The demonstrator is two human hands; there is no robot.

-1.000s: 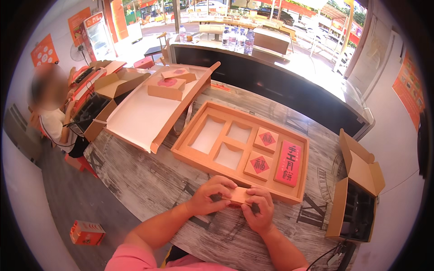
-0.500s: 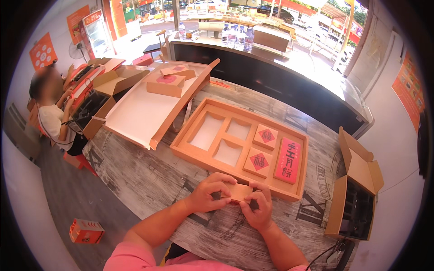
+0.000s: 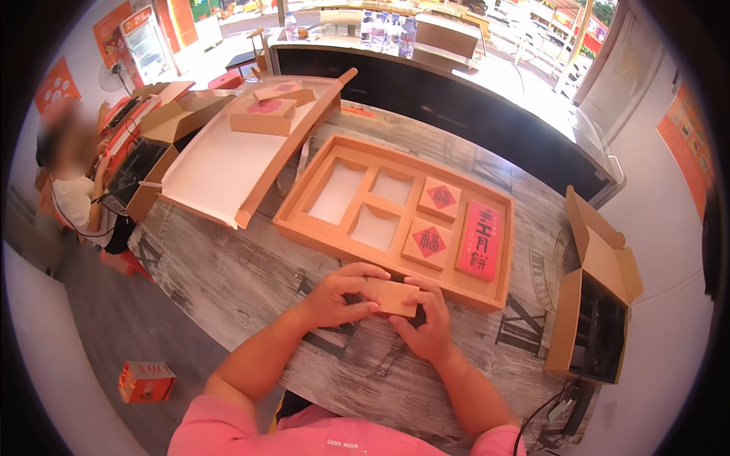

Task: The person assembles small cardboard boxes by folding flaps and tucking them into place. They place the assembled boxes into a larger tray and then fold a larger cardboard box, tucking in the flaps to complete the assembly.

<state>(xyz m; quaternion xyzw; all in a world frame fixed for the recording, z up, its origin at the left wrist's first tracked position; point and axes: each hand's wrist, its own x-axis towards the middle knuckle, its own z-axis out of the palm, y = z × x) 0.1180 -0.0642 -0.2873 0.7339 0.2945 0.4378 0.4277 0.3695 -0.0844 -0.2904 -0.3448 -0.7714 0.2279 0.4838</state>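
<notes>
Between my two hands is a small brown cardboard box [image 3: 394, 297], a plain face turned up. My left hand [image 3: 346, 295] grips its left end, thumb at the near side and fingers over the far side. At its right end my right hand [image 3: 424, 315] closes in the same way. Just beyond lies a shallow brown cardboard tray [image 3: 319, 235] with cut-out compartments. Two small square boxes with red diamond labels [image 3: 430, 242] and a long red-labelled box [image 3: 478, 241] fill its right part. The compartments on the left show only a white bottom.
A large open box lid [image 3: 209, 182] with a white inside lies at the left, small cartons [image 3: 262, 120] on it. An open carton [image 3: 597, 327] stands at the right edge. Another person [image 3: 72, 190] sits at far left. Bottles [image 3: 388, 34] stand on the counter behind.
My hands have turned the small box so that more of its plain face shows. The whole view has shifted slightly, and the tray sits higher in it.
</notes>
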